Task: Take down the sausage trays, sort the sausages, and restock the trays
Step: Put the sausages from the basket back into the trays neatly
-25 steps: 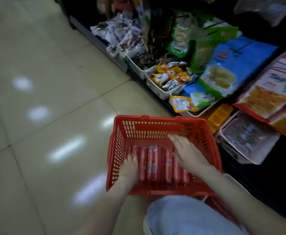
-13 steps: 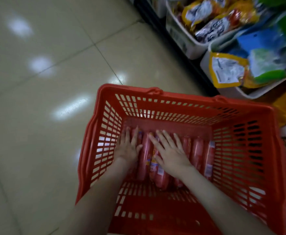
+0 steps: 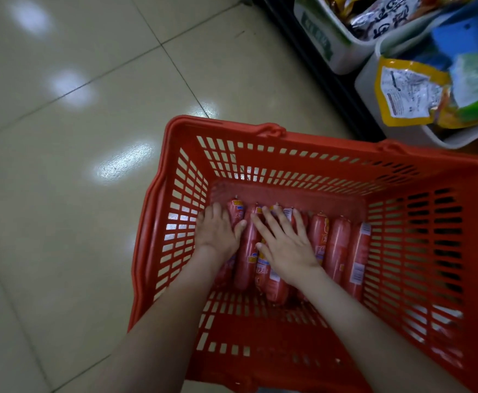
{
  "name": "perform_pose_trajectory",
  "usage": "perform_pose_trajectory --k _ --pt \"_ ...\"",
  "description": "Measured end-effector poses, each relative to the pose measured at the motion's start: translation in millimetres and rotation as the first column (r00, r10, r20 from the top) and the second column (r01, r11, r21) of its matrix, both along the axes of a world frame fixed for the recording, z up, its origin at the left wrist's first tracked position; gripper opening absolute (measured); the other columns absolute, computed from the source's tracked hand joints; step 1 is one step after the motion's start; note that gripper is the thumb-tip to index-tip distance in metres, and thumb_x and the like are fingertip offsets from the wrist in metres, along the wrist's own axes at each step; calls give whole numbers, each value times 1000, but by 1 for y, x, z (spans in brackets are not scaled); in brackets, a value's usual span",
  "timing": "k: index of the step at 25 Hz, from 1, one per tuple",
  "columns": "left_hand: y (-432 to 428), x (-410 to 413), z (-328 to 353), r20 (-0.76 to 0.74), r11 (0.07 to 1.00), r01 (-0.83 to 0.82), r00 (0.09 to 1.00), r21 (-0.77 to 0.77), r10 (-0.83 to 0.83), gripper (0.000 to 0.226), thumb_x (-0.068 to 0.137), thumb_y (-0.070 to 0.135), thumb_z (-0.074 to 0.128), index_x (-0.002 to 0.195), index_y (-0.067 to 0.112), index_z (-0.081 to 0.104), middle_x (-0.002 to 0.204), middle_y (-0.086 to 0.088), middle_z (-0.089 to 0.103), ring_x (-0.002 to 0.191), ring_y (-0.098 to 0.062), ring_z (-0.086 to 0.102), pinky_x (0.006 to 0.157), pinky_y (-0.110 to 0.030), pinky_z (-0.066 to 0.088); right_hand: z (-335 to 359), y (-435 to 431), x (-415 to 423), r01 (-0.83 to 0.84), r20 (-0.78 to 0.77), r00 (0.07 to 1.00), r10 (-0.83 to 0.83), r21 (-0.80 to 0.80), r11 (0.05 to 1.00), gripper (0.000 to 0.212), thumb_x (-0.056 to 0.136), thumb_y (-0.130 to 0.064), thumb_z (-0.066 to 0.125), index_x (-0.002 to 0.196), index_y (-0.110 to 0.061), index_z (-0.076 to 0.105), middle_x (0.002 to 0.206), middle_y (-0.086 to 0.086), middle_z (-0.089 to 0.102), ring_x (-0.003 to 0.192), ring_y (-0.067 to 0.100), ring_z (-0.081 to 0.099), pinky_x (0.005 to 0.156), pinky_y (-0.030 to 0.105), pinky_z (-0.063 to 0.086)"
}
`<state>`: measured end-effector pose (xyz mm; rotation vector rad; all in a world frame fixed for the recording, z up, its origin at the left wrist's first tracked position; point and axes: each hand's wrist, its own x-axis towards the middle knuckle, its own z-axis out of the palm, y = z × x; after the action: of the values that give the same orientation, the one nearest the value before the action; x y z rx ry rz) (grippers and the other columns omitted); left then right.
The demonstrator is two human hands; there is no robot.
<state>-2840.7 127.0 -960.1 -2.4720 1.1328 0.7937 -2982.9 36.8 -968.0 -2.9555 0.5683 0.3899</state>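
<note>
A red plastic basket stands on the tiled floor. On its bottom, several red-wrapped sausages lie side by side in a row against the far wall. My left hand lies flat on the leftmost sausages, fingers straight. My right hand presses flat on the middle sausages, fingers spread. Neither hand grips anything. The sausages under my palms are partly hidden.
Beige floor tiles spread to the left. At the upper right, white shelf bins hold snack packets, among them a yellow pouch. A dark shelf base runs beside the basket's far right corner.
The view has moved closer over the basket. Both hands stay flat on the sausage row; the right hand has shifted from the right part of the row toward the middle.
</note>
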Motion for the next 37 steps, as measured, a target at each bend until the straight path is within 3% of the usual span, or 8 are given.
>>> perform_pose_trajectory --k 5,14,23,27,30,32,34,37 --pt "8 5 2 -149 995 1 989 100 14 72 98 49 23 149 3 0 158 -17 3 146 -31 2 119 -42 4 0 5 0 -69 -61 996 66 -54 996 58 93 -40 24 146 -18 31 147 7 43 139 27 33 116 50 0" --pt "14 -5 4 -51 993 -21 998 112 27 57 90 32 49 136 2 33 140 -19 29 128 -35 30 108 -43 32 -1 11 10 -432 -148 890 430 22 902 72 94 -31 36 143 -19 -15 159 6 -3 147 21 -2 109 51 -21" --pt "16 -48 7 107 998 35 994 -42 -31 45 93 15 47 134 3 32 122 -13 47 106 -26 52 84 -33 47 -5 9 10 -449 -141 884 446 16 894 72 84 -36 52 147 -13 29 155 7 26 144 21 21 114 51 0" --pt "13 -51 21 156 968 46 988 -248 -7 50 89 15 60 134 5 40 121 -12 53 104 -26 57 84 -30 50 -1 8 12 -284 73 959 275 239 928 87 70 -34 67 146 -10 33 153 1 29 144 16 21 117 40 2" --pt "8 -50 55 96 915 102 993 -391 -70 71 70 3 71 132 1 37 122 -19 55 102 -32 57 85 -35 51 21 12 20 -23 93 994 -64 719 695 80 79 -18 67 148 -18 26 150 -17 21 141 0 15 117 22 10" --pt "0 -52 92 81 809 124 992 -574 -94 80 42 -3 78 114 4 43 99 -15 61 84 -31 60 71 -35 54 49 8 18 114 88 929 -358 856 504 47 78 -5 64 119 -24 51 113 -22 50 105 -19 43 93 13 36" --pt "-15 -64 137 1 682 84 993 -727 -121 72 41 -6 75 105 7 45 92 -12 56 81 -26 51 70 -31 45 93 -5 3 188 63 818 -571 910 370 40 72 -7 58 98 -36 48 93 -25 51 87 -23 47 78 12 38" --pt "-44 -99 204 -213 498 -114 966 -860 -147 44 64 -7 62 102 10 46 95 -11 51 86 -24 46 75 -31 38 174 -30 -45 176 156 742 -652 893 414 42 70 -23 62 107 -37 48 100 -22 56 95 -19 51 83 8 38"
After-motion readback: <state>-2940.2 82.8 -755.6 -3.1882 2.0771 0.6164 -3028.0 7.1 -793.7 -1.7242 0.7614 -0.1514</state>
